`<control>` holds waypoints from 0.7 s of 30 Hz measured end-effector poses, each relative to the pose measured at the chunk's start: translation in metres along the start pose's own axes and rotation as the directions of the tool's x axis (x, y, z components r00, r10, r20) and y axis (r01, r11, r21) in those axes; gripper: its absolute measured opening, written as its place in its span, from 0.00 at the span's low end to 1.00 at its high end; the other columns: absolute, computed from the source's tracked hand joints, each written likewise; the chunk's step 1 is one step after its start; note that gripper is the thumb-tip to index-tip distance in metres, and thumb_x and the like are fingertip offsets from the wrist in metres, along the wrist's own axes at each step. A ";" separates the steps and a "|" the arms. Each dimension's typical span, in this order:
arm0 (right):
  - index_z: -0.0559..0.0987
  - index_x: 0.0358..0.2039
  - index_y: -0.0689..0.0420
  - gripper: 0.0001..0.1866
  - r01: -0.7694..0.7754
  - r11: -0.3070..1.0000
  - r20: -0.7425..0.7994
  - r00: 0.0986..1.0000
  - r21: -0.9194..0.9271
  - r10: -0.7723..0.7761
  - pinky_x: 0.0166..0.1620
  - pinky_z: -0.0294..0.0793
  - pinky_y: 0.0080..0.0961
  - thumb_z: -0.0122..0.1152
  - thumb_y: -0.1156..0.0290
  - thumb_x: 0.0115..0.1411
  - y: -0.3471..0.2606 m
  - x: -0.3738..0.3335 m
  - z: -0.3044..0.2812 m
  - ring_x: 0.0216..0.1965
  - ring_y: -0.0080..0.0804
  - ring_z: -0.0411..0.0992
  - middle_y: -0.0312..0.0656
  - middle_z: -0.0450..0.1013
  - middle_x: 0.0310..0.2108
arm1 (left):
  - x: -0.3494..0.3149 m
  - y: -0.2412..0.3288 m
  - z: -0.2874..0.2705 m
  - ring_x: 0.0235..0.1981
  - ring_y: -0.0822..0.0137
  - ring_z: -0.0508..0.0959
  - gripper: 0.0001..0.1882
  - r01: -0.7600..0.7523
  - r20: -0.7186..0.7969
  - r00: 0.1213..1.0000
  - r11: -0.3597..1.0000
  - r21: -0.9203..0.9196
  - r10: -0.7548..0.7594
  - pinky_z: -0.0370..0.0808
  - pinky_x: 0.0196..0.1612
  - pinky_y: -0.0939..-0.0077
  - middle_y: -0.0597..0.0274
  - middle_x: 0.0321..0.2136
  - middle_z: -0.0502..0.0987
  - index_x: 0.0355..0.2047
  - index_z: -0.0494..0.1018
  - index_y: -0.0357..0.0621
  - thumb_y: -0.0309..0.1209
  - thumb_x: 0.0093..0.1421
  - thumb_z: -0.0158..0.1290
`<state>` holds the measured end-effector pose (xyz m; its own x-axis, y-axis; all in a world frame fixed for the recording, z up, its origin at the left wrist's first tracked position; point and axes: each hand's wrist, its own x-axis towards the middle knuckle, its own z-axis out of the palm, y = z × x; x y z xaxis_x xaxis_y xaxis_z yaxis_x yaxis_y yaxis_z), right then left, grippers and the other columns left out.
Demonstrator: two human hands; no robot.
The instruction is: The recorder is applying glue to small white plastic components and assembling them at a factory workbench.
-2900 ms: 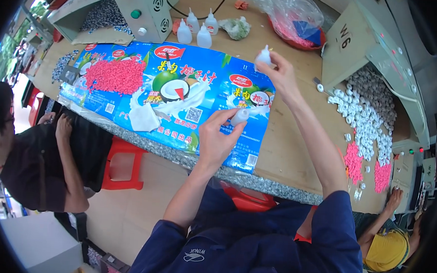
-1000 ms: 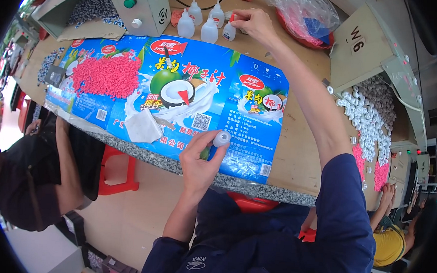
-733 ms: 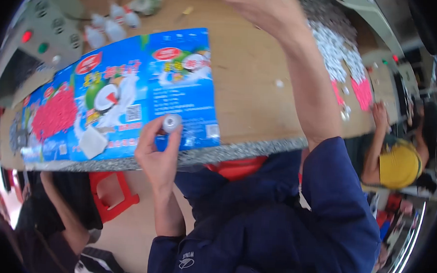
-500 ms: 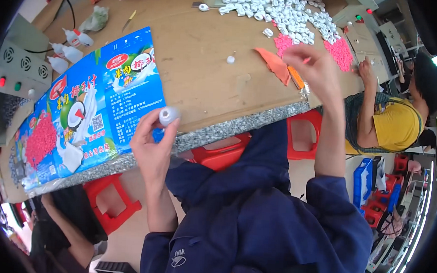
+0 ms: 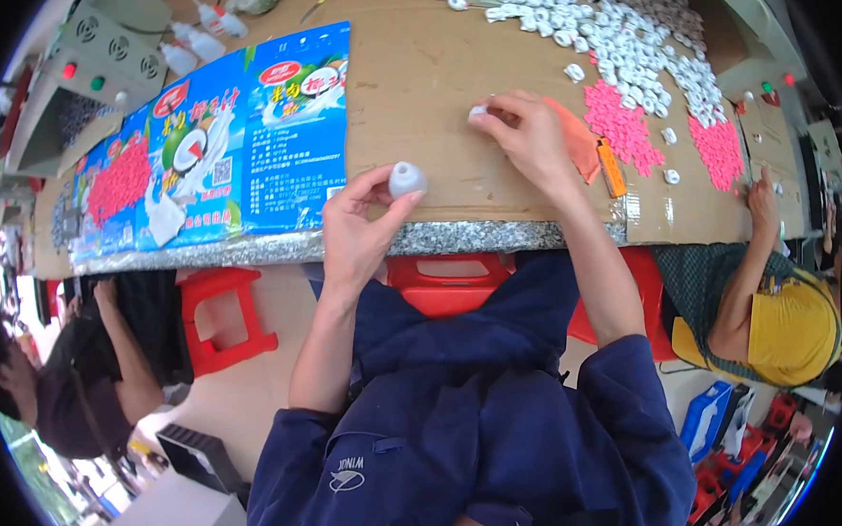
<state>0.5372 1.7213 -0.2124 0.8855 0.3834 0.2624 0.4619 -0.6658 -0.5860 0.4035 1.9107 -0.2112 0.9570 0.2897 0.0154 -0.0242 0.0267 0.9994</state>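
Observation:
Between the fingertips of my left hand (image 5: 358, 231) is a white round piece (image 5: 407, 180) with a hole in its face, held up just over the table's front edge. My right hand (image 5: 527, 140) pinches a small white piece (image 5: 477, 112) at the cardboard surface. Beside the right wrist lie an orange cloth (image 5: 576, 145) and an orange lighter-like object (image 5: 612, 167). Pink small pieces (image 5: 626, 131) are heaped to the right of that hand, below a large spread of white ring-like pieces (image 5: 632, 60).
A blue printed sheet (image 5: 293, 161) on the left carries another pink heap (image 5: 121, 179). Behind it stand white squeeze bottles (image 5: 199, 40) and a grey machine box (image 5: 99, 46). A co-worker in yellow (image 5: 789, 325) sits at right, another person (image 5: 92, 370) at left. Red stools (image 5: 223, 319) are below.
My right hand has come down and left from over the pink heap onto the small white piece that lay on the cardboard. My left hand still holds the round piece. The whole view has shifted.

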 end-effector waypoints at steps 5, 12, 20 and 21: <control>0.79 0.35 0.62 0.10 -0.133 0.749 0.326 0.938 0.649 -0.115 0.34 0.62 0.16 0.61 0.73 0.53 -0.057 -0.013 -0.039 0.31 0.18 0.63 0.34 0.69 0.31 | 0.002 0.003 0.003 0.28 0.78 0.73 0.15 -0.061 0.076 0.995 0.997 0.039 0.057 0.71 0.34 0.84 0.63 0.30 0.77 0.38 0.74 0.35 0.23 0.47 0.60; 0.79 0.37 0.60 0.11 -0.082 0.771 0.374 0.903 0.632 -0.211 0.36 0.63 0.17 0.61 0.73 0.52 -0.066 -0.016 -0.049 0.34 0.20 0.65 0.35 0.71 0.33 | 0.001 0.015 0.015 0.28 0.74 0.75 0.15 -0.126 0.179 0.978 0.986 0.111 0.104 0.72 0.34 0.82 0.61 0.29 0.77 0.36 0.75 0.38 0.24 0.46 0.61; 0.79 0.38 0.59 0.12 0.008 0.803 0.392 0.870 0.595 -0.299 0.38 0.64 0.19 0.61 0.73 0.52 -0.065 -0.014 -0.053 0.36 0.24 0.66 0.36 0.71 0.34 | -0.002 0.023 0.016 0.29 0.77 0.71 0.16 -0.128 0.204 0.974 0.983 0.131 0.100 0.69 0.35 0.82 0.64 0.29 0.76 0.37 0.75 0.36 0.25 0.47 0.61; 0.79 0.38 0.59 0.12 0.029 0.803 0.389 0.864 0.595 -0.319 0.38 0.64 0.20 0.61 0.73 0.51 -0.064 -0.014 -0.053 0.36 0.24 0.66 0.36 0.71 0.34 | -0.002 0.023 0.016 0.29 0.76 0.71 0.16 -0.143 0.211 0.971 0.979 0.145 0.110 0.69 0.35 0.82 0.63 0.29 0.76 0.37 0.75 0.36 0.25 0.46 0.61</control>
<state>0.4980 1.7248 -0.1374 0.5981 0.7931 0.1154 0.3664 -0.1425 -0.9195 0.4060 1.8953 -0.1881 0.9878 0.0824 0.1319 -0.1181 -0.1539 0.9810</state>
